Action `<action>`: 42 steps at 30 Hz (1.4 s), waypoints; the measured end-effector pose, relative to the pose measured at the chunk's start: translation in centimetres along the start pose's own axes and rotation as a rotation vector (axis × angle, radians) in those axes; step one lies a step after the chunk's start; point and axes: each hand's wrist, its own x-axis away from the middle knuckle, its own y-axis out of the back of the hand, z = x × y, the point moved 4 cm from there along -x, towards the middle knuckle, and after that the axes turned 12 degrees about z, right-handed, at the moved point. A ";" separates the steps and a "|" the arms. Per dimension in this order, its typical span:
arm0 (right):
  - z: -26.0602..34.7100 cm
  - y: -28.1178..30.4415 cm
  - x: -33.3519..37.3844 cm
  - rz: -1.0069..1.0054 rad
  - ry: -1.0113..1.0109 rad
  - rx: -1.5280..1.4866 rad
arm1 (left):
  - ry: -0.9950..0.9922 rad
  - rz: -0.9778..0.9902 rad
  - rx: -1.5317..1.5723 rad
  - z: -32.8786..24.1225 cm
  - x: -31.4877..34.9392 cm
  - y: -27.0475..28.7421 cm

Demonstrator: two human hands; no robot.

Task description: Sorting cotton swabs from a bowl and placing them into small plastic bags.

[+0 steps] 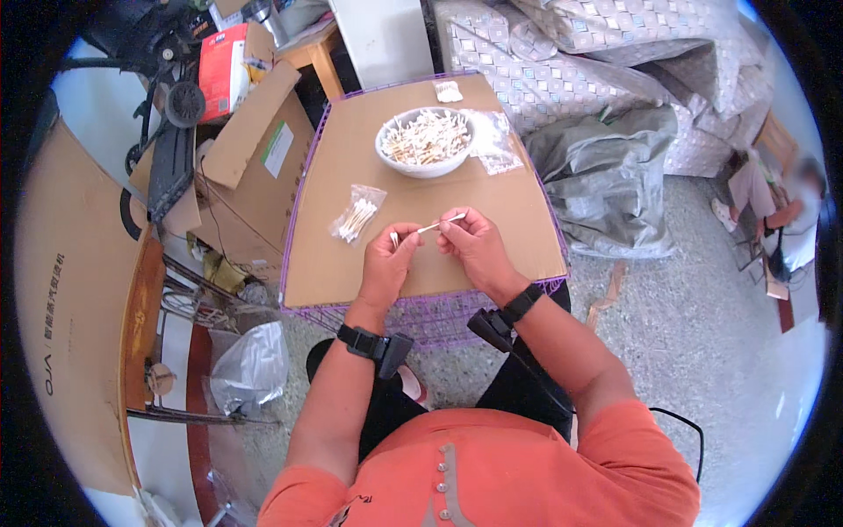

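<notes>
Over the near part of a cardboard-topped table [351, 272], my two hands are close together. My right hand [479, 250] pinches a cotton swab [430, 227] near one white tip. The swab's other end reaches to the fingers of my left hand [387, 263]. Those fingers are closed, and a further white swab tip shows between them. Just beyond my left hand lies a clear bag of cotton swabs [356, 215]. A white bowl [426, 167] heaped with loose swabs stands farther back. Clear plastic bags [494, 145] lie against its right side.
A small bag of swabs [448, 91] lies at the table's far edge. Purple wire mesh [430, 321] runs below the near edge. Open cardboard boxes [255, 184] crowd the left, a grey sack [606, 184] the right. Another person [781, 215] sits at the far right.
</notes>
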 end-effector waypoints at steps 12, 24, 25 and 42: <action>-1.2 -0.8 1.1 0.030 0.083 0.240 | -0.022 -0.041 -0.138 -0.5 1.0 -0.7; -1.1 -0.1 0.7 -0.082 0.178 0.118 | -0.091 -0.049 -0.308 0.6 0.1 -0.7; -1.2 -0.1 0.7 -0.096 0.165 0.117 | -0.080 -0.087 -0.214 0.6 0.2 -0.4; -0.5 -1.7 3.3 0.006 0.167 0.726 | 0.113 -0.062 0.130 -2.0 4.4 -1.2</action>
